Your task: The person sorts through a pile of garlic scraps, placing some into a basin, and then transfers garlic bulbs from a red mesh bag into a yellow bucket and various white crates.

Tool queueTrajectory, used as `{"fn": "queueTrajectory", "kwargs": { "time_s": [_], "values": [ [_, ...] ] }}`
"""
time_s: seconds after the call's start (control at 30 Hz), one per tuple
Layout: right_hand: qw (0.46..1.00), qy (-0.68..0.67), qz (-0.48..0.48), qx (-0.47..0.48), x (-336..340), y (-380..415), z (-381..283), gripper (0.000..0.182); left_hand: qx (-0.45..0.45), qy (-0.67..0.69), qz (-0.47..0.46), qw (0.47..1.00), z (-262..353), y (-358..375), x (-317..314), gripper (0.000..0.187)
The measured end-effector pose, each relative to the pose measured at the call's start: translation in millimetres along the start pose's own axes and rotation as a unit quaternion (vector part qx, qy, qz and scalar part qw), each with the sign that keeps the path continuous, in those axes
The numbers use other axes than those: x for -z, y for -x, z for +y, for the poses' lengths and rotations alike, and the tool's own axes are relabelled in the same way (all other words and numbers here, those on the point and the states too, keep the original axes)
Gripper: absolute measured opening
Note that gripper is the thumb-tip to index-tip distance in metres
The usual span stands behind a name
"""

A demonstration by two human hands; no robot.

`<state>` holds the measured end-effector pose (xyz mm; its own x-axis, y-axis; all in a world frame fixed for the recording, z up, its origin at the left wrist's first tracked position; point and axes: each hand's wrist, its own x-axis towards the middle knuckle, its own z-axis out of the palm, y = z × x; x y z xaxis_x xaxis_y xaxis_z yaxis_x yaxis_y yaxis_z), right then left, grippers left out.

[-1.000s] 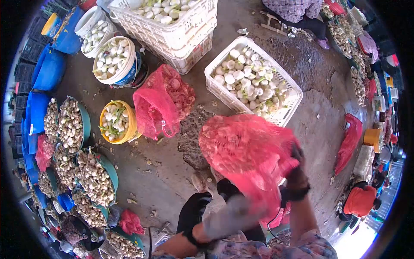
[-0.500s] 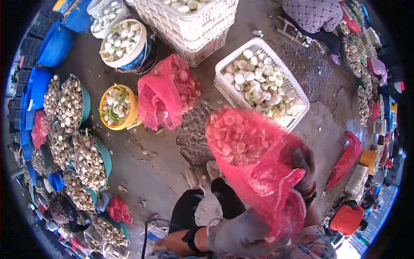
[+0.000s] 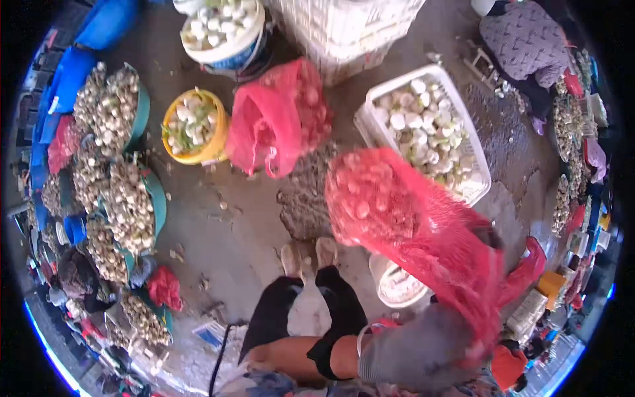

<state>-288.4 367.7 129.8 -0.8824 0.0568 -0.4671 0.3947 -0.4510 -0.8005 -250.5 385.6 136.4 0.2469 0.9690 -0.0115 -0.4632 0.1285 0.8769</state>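
A red mesh bag (image 3: 374,198) of pale round bulbs hangs in front of me, its full end toward the white crate (image 3: 477,178). My left hand (image 3: 430,344), in a grey glove, is closed on the loose end of the bag, with fingers partly hidden by mesh. My right hand (image 3: 488,235), dark-gloved and mostly covered by red netting, is closed around the bag farther up. The crate holds trimmed white bulbs with green stems and lies just beyond the bag. Partly beneath the bag, a white tub (image 3: 390,294) stands near my right foot.
Another red mesh bag (image 3: 271,119) stands beside a yellow bucket (image 3: 170,135) of bulbs. Behind are a white bucket (image 3: 228,56) and stacked white crates (image 3: 350,33). Teal basins (image 3: 157,205) heaped with bulbs line the left. A person (image 3: 526,46) sits at upper right.
The held mesh bag has swung to the right and its netting is stretched out longer. The white tub has come into view under it. My viewpoint has shifted, moving the surroundings in frame.
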Motion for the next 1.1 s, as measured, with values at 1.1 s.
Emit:
{"fn": "queueTrajectory", "kwargs": {
  "time_s": [1.1],
  "values": [
    [0.779, 0.369, 0.388, -0.325, 165.0, -35.2, 127.5, 0.037, 0.266, -0.285, 0.033, 0.92, 8.2, 60.9, 279.3, 0.055]
  ]
}}
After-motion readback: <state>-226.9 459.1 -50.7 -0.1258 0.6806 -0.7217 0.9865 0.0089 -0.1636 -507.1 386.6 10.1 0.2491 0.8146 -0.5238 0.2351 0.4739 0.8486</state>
